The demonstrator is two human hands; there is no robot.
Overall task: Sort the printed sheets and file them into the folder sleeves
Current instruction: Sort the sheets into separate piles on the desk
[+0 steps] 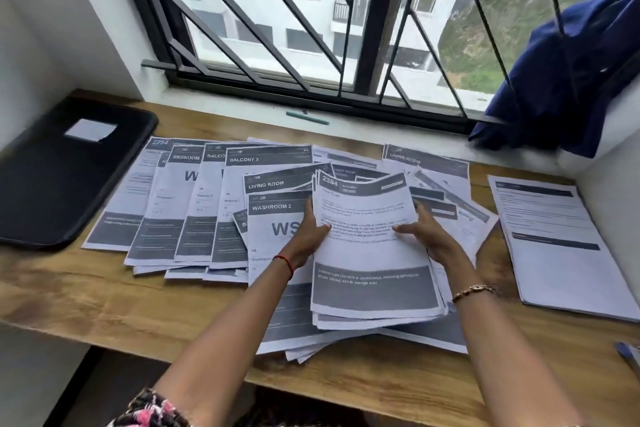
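Observation:
Both hands hold a thick stack of printed sheets [370,253] headed "2384", lifted slightly above the desk centre. My left hand [310,229] grips its left edge, thumb on top. My right hand [427,229] grips its right edge. Under and left of it lie fanned sheets: "WASHROOM 2" [273,218], "LIVING ROOM" [273,182], "BALCONY 3" [263,163], "BEDROOM" [180,191]. More loose sheets [446,191] spread to the right. A closed black folder [65,170] with a white label lies at the far left.
A separate neat pile of sheets [557,246] lies at the right end of the wooden desk [86,298]. A green pen [306,117] rests on the window sill. Blue cloth [568,76] hangs at the right. A barred window [311,21] stands behind.

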